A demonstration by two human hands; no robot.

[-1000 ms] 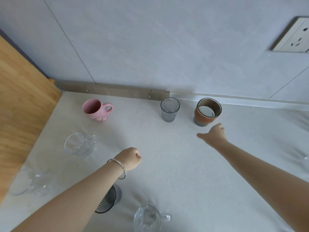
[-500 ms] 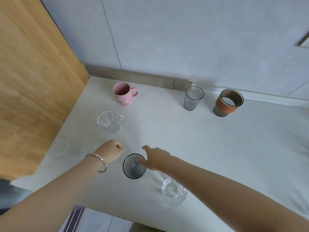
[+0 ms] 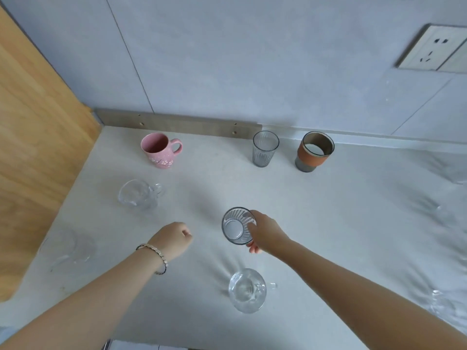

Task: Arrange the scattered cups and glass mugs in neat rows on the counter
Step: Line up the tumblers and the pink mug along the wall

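Note:
My right hand [image 3: 265, 234] grips a dark ribbed glass [image 3: 237, 226] by its rim, held over the middle of the white counter [image 3: 328, 223]. My left hand [image 3: 174, 238] is a closed fist beside it, holding nothing. Along the back wall stand a pink mug [image 3: 159, 150], a grey ribbed glass [image 3: 264, 149] and an orange-banded cup [image 3: 313, 151]. A clear glass mug [image 3: 139, 194] sits at the left, another clear mug [image 3: 247, 290] near the front edge, and a faint clear mug [image 3: 67, 246] at far left.
A wooden panel [image 3: 38, 147] walls off the counter's left side. A wall socket [image 3: 434, 49] is at upper right. More clear glassware [image 3: 444, 304] shows blurred at the right edge. The counter's front edge runs along the bottom.
My right hand has closed on the dark ribbed glass and lifted it up and forward from the front of the counter. My left fist stays roughly where it was.

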